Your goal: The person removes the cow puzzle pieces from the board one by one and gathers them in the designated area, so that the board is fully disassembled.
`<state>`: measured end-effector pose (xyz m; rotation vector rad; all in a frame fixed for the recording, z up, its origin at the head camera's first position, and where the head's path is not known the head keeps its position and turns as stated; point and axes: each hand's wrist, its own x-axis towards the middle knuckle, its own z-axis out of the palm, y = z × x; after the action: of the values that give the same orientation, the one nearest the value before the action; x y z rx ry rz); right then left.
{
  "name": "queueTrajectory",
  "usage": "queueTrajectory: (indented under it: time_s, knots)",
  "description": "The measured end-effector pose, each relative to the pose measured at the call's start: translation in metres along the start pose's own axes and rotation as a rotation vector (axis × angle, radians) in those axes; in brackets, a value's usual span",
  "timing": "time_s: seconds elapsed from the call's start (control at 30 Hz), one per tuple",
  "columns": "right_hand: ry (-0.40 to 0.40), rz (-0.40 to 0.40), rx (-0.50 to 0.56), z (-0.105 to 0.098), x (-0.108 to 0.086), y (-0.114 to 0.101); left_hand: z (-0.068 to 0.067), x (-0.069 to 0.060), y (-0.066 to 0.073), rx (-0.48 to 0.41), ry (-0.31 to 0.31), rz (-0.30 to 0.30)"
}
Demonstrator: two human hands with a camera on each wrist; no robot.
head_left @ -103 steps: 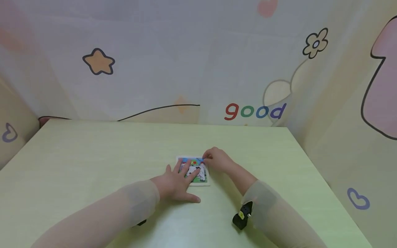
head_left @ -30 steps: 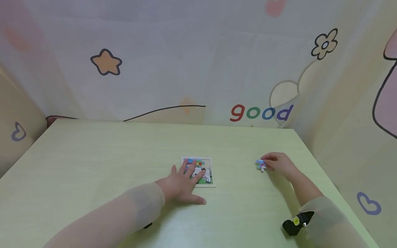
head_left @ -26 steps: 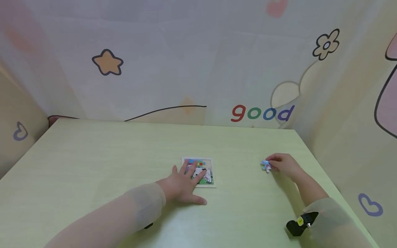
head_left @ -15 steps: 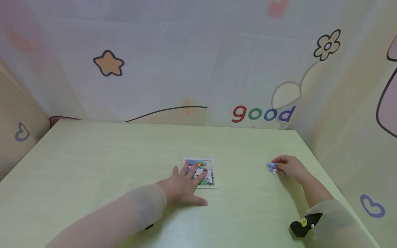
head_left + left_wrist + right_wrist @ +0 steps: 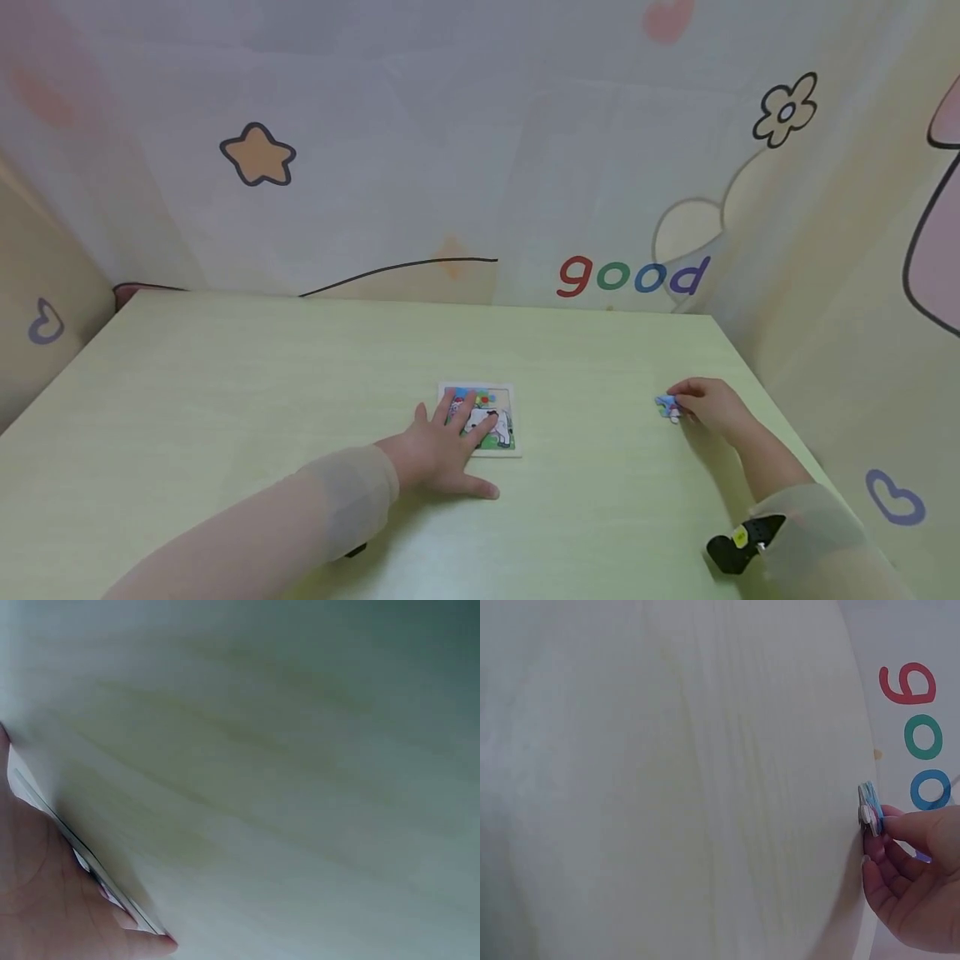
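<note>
A small framed jigsaw puzzle [image 5: 495,429] with a cow picture and a white border lies near the middle of the table. Across its left part my left hand [image 5: 442,450] rests with fingers spread straight, hiding some of the picture. The puzzle's upper right corner shows a bare, pale gap. On the right side of the table, my right hand [image 5: 712,407] pinches a blue jigsaw piece [image 5: 666,407] between thumb and fingers. In the right wrist view that piece [image 5: 870,808] is seen nearly edge-on. The left wrist view shows the palm [image 5: 45,885] against the board's edge [image 5: 90,859].
The pale table [image 5: 300,375] reaches back to a printed cloth wall [image 5: 390,167] with a star, a flower and the word "good". Cloth also hangs at both sides. A black wrist camera [image 5: 738,546] sits under the right sleeve.
The right hand has moved from the puzzle's upper right corner out to the right, carrying a jigsaw piece from it. Its movement has slowed. The left hand has stayed on the puzzle.
</note>
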<state>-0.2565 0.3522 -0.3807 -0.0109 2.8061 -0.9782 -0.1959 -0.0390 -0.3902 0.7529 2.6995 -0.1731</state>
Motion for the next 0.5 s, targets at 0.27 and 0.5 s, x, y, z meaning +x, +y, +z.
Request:
queueTrajectory:
  time_s: [0.27,0.5]
  knots:
    - [0.032,-0.001,-0.059,-0.0009,0.0013,0.0003,0.0031,0.0003,-0.0017,-0.029,0.015,0.014]
    - [0.05,0.007,-0.131,0.0025,0.0042,-0.0036,0.0046,-0.0023,-0.0037,-0.096,0.022,0.03]
